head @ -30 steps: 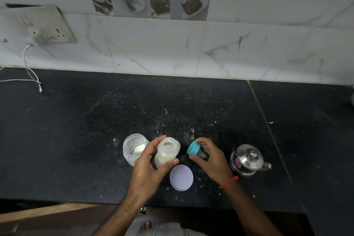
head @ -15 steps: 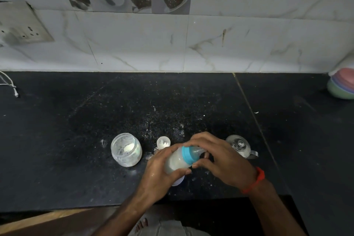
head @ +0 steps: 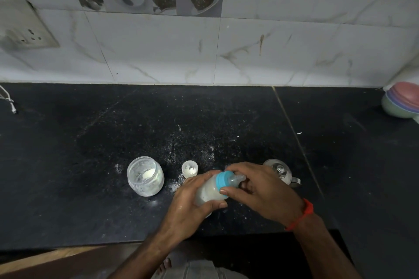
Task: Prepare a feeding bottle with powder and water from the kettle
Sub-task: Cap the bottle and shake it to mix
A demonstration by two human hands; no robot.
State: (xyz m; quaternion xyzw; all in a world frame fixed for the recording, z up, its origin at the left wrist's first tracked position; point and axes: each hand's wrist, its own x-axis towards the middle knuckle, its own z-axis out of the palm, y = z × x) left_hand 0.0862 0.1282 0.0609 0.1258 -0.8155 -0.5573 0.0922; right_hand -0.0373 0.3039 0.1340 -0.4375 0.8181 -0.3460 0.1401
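Between both hands' fingers, a milky bottle (head: 209, 190) is tilting: left hand (head: 190, 208) is wrapping it, right hand (head: 260, 190) is pinching its blue ring (head: 223, 182). Left of them, a jar (head: 145, 176) is holding powder.

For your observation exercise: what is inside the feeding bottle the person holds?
The feeding bottle holds milky white liquid. The left hand wraps its base, hiding the bottom, so the fill level is unclear.
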